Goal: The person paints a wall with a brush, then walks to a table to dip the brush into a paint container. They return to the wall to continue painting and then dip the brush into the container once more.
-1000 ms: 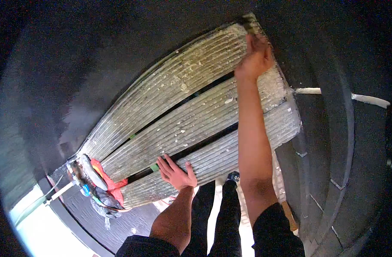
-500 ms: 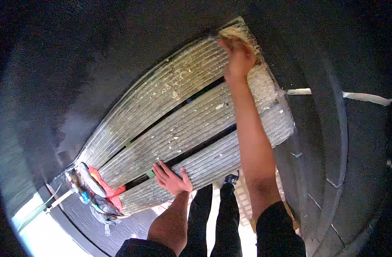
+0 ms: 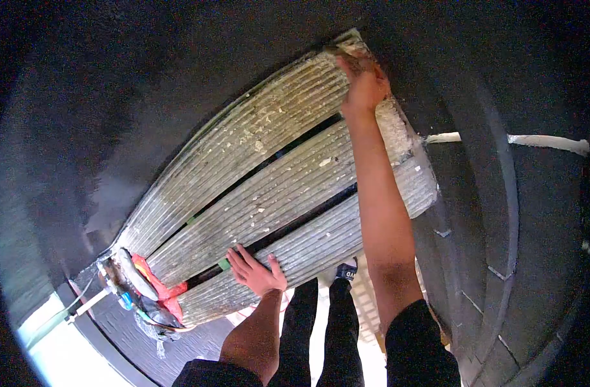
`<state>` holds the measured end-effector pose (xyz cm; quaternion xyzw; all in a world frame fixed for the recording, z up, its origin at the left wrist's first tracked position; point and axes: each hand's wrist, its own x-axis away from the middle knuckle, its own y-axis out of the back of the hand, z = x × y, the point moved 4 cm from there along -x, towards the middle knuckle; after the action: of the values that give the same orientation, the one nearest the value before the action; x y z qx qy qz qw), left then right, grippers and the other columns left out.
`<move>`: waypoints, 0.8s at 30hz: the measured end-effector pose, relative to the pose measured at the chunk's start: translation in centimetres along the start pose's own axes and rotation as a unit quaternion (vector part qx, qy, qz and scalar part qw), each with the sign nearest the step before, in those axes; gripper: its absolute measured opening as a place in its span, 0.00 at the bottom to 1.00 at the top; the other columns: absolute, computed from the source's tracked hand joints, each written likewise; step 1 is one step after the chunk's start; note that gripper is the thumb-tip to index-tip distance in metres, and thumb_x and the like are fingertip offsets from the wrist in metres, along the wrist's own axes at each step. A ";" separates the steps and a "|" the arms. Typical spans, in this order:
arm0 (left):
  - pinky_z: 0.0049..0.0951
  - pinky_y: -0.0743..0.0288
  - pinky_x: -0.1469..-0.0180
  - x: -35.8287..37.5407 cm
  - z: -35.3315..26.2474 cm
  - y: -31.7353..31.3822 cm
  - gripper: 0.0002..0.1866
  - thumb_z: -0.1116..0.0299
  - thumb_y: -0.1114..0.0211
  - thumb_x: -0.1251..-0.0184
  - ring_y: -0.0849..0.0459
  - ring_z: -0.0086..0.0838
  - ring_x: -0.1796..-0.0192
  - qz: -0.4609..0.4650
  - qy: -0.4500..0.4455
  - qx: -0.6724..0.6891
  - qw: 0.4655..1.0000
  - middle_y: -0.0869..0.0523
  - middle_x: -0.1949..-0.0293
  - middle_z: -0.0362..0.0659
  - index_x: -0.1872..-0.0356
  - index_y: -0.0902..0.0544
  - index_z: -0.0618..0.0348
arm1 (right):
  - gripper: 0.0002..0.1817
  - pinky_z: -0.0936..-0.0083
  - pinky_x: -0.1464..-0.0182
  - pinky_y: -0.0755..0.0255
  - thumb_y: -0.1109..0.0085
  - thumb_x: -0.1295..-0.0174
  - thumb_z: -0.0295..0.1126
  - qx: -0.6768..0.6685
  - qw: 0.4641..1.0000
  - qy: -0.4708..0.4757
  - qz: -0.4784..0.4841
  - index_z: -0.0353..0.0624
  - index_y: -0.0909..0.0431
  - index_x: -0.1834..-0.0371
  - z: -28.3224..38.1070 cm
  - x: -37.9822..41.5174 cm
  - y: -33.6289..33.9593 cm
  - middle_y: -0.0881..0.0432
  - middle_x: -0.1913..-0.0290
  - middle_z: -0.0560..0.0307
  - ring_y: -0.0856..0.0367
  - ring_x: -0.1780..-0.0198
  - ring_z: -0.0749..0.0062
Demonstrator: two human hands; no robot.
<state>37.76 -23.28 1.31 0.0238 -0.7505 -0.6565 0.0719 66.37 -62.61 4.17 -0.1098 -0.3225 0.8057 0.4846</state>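
Observation:
A bench top of ridged planks (image 3: 269, 190), grey and worn, runs diagonally across the head view with dark gaps between the planks. Pale chips and flakes (image 3: 259, 145) lie scattered on it. My left hand (image 3: 259, 271) rests flat on the near plank, fingers spread, beside a small green patch. At the far right end, my right hand (image 3: 364, 84) is closed around something brownish against the bench surface; its kind is hidden by the fingers and blur. A rough, pale, crusty area (image 3: 395, 129) covers the planks just below that hand.
A red cloth (image 3: 156, 287), a grey object (image 3: 137, 274) and a bundle with clear plastic (image 3: 156, 329) lie at the bench's left end. A pale bar (image 3: 91, 305) sticks out there. Dark wall surrounds the bench; a white strip (image 3: 546, 143) runs along the right.
My right hand has shifted slightly right and down at the far end of the bench. My left hand stays flat on the near plank. The view has moved a little.

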 end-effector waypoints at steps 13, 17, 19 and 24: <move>0.59 0.58 0.22 -0.2 -0.4 0.6 0.48 0.37 0.50 0.28 0.53 0.55 0.16 -0.003 -0.006 0.004 1.000 0.49 0.18 0.62 0.18 0.48 0.64 | 0.10 0.60 0.46 0.11 0.50 0.33 0.20 -0.026 0.990 0.126 -0.064 0.26 0.19 0.58 0.3 -3.2 1.1 0.15 0.54 0.43 0.12 0.54 0.52; 0.60 0.58 0.22 -0.1 -0.1 0.4 0.49 0.38 0.49 0.28 0.53 0.55 0.16 -0.007 -0.011 0.010 1.000 0.48 0.18 0.62 0.18 0.48 0.64 | 0.09 0.59 0.50 0.11 0.47 0.31 0.22 -0.007 0.997 0.077 -0.023 0.27 0.20 0.56 -0.4 -1.2 0.0 0.14 0.55 0.43 0.12 0.55 0.53; 0.60 0.57 0.22 -0.1 -0.2 0.4 0.49 0.38 0.49 0.29 0.53 0.55 0.16 -0.008 -0.007 0.005 1.000 0.48 0.18 0.62 0.18 0.48 0.64 | 0.09 0.60 0.54 0.10 0.45 0.29 0.25 -0.009 0.999 0.045 -0.021 0.28 0.20 0.54 0.1 0.2 -0.3 0.14 0.56 0.43 0.12 0.56 0.54; 0.60 0.57 0.23 0.0 -0.1 0.4 0.48 0.38 0.49 0.28 0.52 0.56 0.16 -0.007 -0.005 0.001 1.000 0.48 0.19 0.63 0.18 0.48 0.64 | 0.08 0.60 0.54 0.10 0.43 0.32 0.24 0.004 0.986 -0.108 0.129 0.30 0.18 0.56 0.0 3.3 -1.8 0.13 0.57 0.46 0.11 0.56 0.56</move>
<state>37.81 -23.37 1.68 0.0255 -0.7513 -0.6564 0.0634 65.99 -59.22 5.74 -0.0608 -0.3530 0.8698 0.3392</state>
